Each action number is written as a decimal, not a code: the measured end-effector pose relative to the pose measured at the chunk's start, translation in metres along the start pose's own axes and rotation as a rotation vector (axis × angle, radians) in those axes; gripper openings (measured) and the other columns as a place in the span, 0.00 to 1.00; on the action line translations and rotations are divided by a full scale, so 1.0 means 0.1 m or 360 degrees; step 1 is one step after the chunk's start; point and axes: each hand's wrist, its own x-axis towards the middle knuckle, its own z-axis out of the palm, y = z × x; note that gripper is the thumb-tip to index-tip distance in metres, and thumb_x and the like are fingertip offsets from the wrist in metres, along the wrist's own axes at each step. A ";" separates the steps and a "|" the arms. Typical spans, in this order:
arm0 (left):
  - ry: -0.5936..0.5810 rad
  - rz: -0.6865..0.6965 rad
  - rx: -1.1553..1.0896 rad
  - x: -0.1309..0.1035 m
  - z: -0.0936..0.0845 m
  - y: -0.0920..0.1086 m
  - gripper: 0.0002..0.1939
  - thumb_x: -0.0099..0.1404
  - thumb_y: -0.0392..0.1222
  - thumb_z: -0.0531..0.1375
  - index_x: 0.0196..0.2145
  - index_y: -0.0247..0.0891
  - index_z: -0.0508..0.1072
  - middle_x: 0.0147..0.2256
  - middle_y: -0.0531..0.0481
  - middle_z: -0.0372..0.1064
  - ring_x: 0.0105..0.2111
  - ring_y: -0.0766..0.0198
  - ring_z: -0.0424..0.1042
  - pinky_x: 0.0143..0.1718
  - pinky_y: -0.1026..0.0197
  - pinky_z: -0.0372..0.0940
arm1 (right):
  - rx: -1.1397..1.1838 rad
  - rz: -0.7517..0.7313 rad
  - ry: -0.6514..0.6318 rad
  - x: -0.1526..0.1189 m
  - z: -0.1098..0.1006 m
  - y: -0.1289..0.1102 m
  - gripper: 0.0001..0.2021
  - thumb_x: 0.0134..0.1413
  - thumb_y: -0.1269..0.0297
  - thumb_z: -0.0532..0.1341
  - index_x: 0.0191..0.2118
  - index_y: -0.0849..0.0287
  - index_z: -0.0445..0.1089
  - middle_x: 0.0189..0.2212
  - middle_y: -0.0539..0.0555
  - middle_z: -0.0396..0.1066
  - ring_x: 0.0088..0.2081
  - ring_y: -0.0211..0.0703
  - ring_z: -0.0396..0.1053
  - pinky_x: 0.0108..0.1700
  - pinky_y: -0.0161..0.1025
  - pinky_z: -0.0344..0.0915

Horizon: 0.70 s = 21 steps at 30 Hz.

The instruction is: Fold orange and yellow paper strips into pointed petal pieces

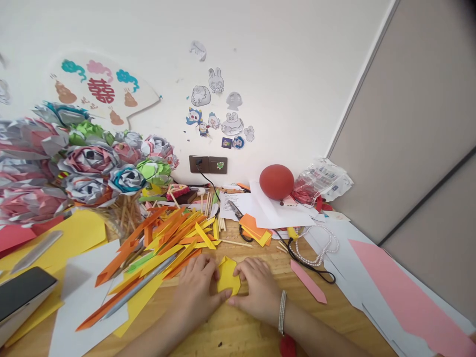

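Note:
A small piece of folded yellow paper (228, 277) with angled corners lies at the front middle of the wooden table. My left hand (199, 282) grips its left edge, thumb at the lower corner and fingers along the side. From the other side my right hand (256, 283) holds the right edge, its thumb close to the left thumb. Left of my hands is a heap of folded orange and yellow paper strips (174, 233), with a grey pen (141, 285) across it. Beyond the yellow piece sits a small stack of orange folded paper (255, 229).
Paper flowers (91, 161) crowd the back left. A dark-topped box (24, 292) stands at the left edge. Scissors (235, 209), a red balloon (276, 182) and a pearl string (316, 260) lie toward the back. White and pink sheets (401, 292) cover the right side.

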 end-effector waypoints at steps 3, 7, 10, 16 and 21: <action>0.0127 0.0078 0.0039 0.04 -0.03 -0.10 0.05 0.56 0.42 0.59 0.29 0.39 0.67 0.36 0.47 0.66 0.38 0.53 0.65 0.39 0.51 0.64 | -0.0007 0.0029 -0.0058 0.01 -0.04 0.00 0.21 0.34 0.59 0.71 0.36 0.56 0.64 0.34 0.48 0.65 0.39 0.45 0.61 0.42 0.41 0.53; 0.0141 0.0573 -0.0087 0.10 -0.08 -0.22 0.09 0.64 0.37 0.50 0.38 0.41 0.69 0.43 0.47 0.70 0.43 0.59 0.68 0.44 0.56 0.66 | 0.0114 0.0008 -0.0249 0.06 -0.18 0.06 0.21 0.35 0.63 0.71 0.38 0.57 0.65 0.34 0.48 0.66 0.39 0.44 0.63 0.42 0.39 0.56; 0.0148 0.0829 -0.0012 0.12 -0.08 -0.28 0.13 0.67 0.37 0.49 0.46 0.42 0.68 0.48 0.48 0.69 0.48 0.61 0.68 0.49 0.58 0.64 | 0.0231 -0.0108 -0.0446 0.11 -0.31 0.17 0.22 0.35 0.66 0.72 0.40 0.58 0.66 0.36 0.49 0.68 0.40 0.43 0.64 0.42 0.37 0.58; 0.0171 0.0993 0.0162 0.13 -0.11 -0.30 0.11 0.68 0.37 0.49 0.42 0.40 0.69 0.39 0.47 0.73 0.42 0.59 0.71 0.46 0.56 0.66 | 0.0021 -0.0379 -0.0281 0.16 -0.42 0.31 0.18 0.41 0.68 0.70 0.40 0.59 0.66 0.41 0.53 0.67 0.44 0.44 0.63 0.45 0.38 0.58; 0.0199 0.0967 0.0241 0.12 -0.15 -0.23 0.12 0.68 0.38 0.47 0.34 0.39 0.70 0.29 0.50 0.70 0.33 0.60 0.69 0.37 0.58 0.65 | -0.0351 -0.0630 -0.0274 0.18 -0.38 0.31 0.10 0.48 0.63 0.67 0.36 0.58 0.68 0.38 0.51 0.69 0.42 0.43 0.63 0.44 0.39 0.56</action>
